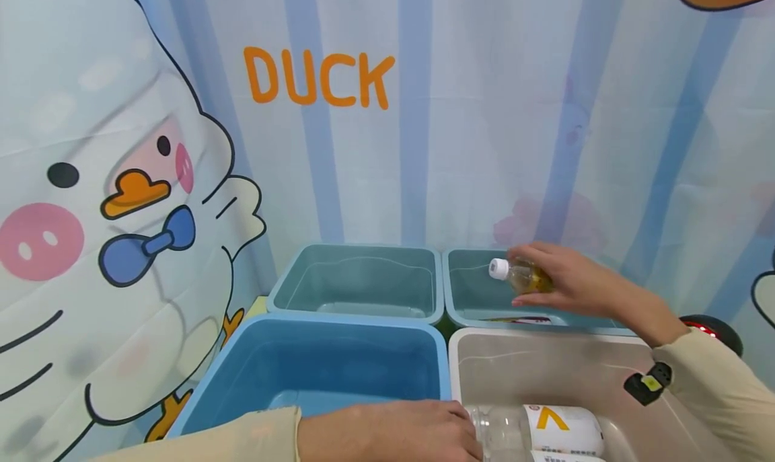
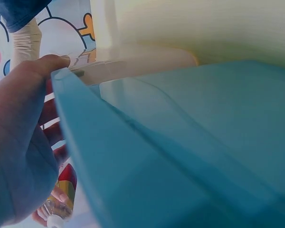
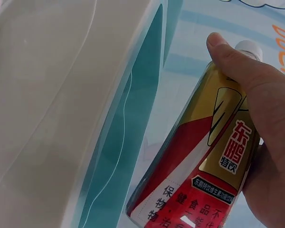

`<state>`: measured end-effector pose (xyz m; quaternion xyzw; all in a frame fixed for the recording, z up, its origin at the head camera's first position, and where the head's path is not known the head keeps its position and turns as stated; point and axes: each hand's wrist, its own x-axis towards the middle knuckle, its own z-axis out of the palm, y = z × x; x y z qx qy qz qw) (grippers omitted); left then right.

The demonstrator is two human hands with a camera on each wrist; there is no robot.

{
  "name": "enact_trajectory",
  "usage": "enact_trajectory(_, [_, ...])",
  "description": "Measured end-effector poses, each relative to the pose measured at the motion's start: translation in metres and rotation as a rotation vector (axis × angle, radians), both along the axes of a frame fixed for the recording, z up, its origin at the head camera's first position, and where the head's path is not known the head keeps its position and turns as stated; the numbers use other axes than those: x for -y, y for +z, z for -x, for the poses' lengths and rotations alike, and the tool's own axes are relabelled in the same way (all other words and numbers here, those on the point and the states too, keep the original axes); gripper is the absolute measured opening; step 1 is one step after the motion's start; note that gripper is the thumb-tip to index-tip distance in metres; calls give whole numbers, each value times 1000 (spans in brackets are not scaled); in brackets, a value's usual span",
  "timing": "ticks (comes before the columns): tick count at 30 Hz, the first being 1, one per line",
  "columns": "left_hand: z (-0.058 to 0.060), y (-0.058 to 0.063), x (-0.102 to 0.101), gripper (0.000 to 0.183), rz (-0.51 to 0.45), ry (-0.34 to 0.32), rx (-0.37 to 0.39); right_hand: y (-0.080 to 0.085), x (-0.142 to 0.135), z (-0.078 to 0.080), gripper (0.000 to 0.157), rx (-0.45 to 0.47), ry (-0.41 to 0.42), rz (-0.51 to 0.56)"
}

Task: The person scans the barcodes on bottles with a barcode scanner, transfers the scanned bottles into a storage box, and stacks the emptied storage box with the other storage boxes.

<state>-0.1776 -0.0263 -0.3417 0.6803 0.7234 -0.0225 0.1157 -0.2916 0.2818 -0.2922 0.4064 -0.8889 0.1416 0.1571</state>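
My right hand (image 1: 563, 277) holds a drink bottle (image 3: 199, 156) with a white cap and a red and gold label. In the head view the bottle lies sideways over the rear right teal bin (image 1: 466, 274), its cap toward the left. My left hand (image 1: 393, 432) rests across the rim between the blue bin (image 1: 266, 334) and the beige bin (image 1: 484, 354). In the left wrist view its fingers hang past the far side of the bin wall (image 2: 133, 156), with the thumb at the corner. A clear bottle with a white label (image 1: 563, 430) lies in the beige bin beside the left fingertips.
Another teal bin (image 1: 357, 280) stands at the rear left. A flat, colourful item (image 1: 527, 320) lies in the rear right bin. Behind the bins hangs a duck-printed curtain (image 1: 472, 112). A dark round object with red lights (image 1: 717, 334) sits beyond the right forearm.
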Motion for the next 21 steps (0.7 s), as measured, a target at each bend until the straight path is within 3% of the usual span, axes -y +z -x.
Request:
enact_trajectory(9, [0, 1, 1, 43, 3, 24, 33, -4, 18, 11, 62, -37, -13, -149])
enact_trajectory(21, [2, 1, 1, 47, 5, 46, 19, -7, 20, 12, 58, -11, -80, -179])
